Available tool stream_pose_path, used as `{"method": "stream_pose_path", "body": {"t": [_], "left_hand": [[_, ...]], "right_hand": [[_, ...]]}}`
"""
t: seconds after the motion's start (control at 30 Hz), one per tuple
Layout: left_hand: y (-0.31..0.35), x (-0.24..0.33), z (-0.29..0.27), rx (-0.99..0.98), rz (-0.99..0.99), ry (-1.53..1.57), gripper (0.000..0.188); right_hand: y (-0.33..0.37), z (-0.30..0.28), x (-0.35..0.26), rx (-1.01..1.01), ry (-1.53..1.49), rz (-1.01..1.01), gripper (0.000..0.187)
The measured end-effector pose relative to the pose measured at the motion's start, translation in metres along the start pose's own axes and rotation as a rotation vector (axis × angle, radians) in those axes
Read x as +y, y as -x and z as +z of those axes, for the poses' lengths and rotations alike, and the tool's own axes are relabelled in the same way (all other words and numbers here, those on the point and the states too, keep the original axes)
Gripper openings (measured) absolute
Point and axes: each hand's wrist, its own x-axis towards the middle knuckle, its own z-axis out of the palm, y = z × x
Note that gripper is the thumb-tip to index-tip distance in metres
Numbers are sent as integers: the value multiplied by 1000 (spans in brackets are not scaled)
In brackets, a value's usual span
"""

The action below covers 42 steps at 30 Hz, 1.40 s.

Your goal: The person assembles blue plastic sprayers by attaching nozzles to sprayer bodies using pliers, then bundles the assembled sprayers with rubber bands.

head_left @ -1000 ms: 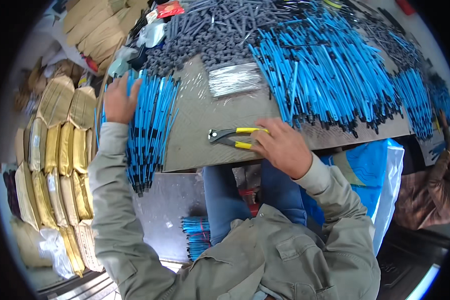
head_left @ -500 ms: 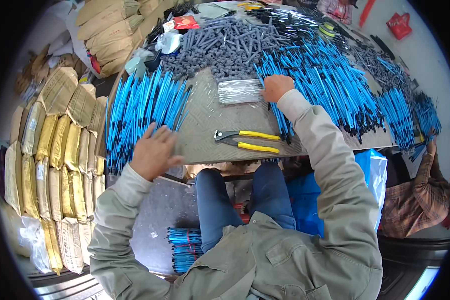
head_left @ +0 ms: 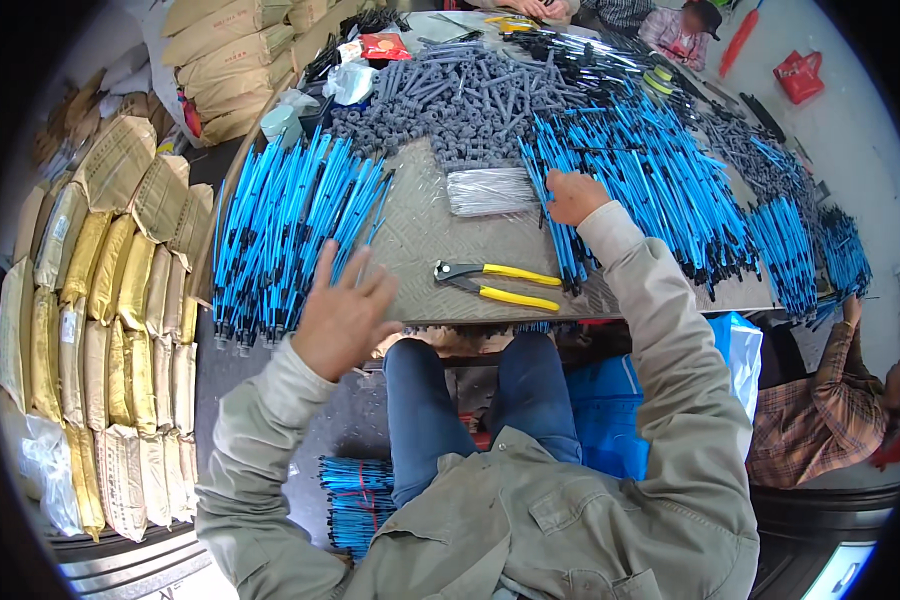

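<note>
My left hand (head_left: 345,315) is raised at the table's front edge with its fingers spread and nothing in it. Beside it lies a pile of thin blue rods with black ends (head_left: 295,230). My right hand (head_left: 577,198) has its fingers curled at the left side of a larger blue rod pile (head_left: 640,180); what they pinch, if anything, is hidden. Just left of that hand lies a stack of thin silvery-white strips (head_left: 490,192). Pincers with yellow handles (head_left: 515,291) lie on the table (head_left: 410,225) between my hands, untouched.
Grey plastic screw-like parts (head_left: 450,95) are heaped behind the strips. Brown and gold sacks (head_left: 110,260) stand stacked at left. A tied blue rod bundle (head_left: 358,500) lies below the table. A person in plaid (head_left: 820,410) works at right; others sit across the table.
My left hand has lifted away from the left rod pile, moving right and nearer to me. My right hand has shifted slightly right and nearer. The whole view has tilted a little.
</note>
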Motion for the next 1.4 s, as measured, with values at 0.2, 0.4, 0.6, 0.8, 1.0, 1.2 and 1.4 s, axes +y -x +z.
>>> {"method": "stream_pose_path", "body": {"t": [0.2,0.4,0.6,0.8,1.0,1.2,1.4], "left_hand": [[-91,40,24,-14,-88,162,32],[-154,13,108,205,-203,112,17],[-162,-12,124,120,-219,184,16],[-170,24,74,484,-140,483,22],[-184,27,44,638,-421,1344,33],[-135,61,6,793,-549,1592,34],[-96,97,11,877,-607,1402,33]], "right_hand": [[28,-1,-32,31,119,-9,34],[28,16,-15,266,-43,115,41],[30,-2,-9,552,-576,206,47],[33,-19,-3,545,-798,108,28],[58,-49,-40,415,-1137,-60,25],[100,-49,-83,420,-1038,-150,28],[132,-29,-139,638,-220,-118,43]]}}
